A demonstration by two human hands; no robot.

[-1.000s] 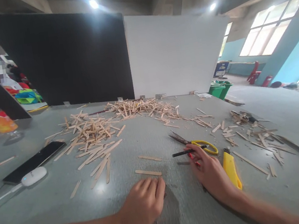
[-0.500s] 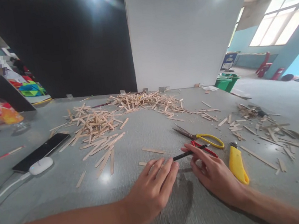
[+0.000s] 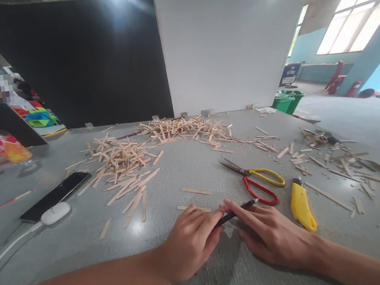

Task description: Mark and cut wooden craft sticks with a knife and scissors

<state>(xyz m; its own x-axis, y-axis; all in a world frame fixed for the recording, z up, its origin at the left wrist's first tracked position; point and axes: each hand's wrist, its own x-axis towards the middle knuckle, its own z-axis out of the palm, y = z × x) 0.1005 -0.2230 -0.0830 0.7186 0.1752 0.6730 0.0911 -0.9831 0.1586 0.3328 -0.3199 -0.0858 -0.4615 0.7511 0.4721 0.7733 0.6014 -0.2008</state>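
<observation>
A black pen (image 3: 244,207) is held between my two hands low over the grey table, its silver tip pointing right. My left hand (image 3: 194,242) grips the pen's left end with fingers closed. The fingers of my right hand (image 3: 271,235) bend round the middle of the pen, index fingertip close to the left fingers. Just beyond the hands lie two wooden craft sticks, one flat stick (image 3: 196,191) and another partly hidden by my left hand. Scissors (image 3: 252,173) with one yellow and one red handle lie past my right hand, and a yellow utility knife (image 3: 301,206) beside it.
Piles of craft sticks (image 3: 124,154) spread across the table's back, with broken pieces (image 3: 347,166) at right. A phone (image 3: 55,196), a white corded device (image 3: 55,213), a red pencil (image 3: 3,205) and a bottle (image 3: 14,148) are at left. Black and white panels (image 3: 229,51) stand behind.
My hands have drawn together, and the right fingers have moved left along the pen. The pen has shifted slightly down and left, uncovering the scissors' red handle.
</observation>
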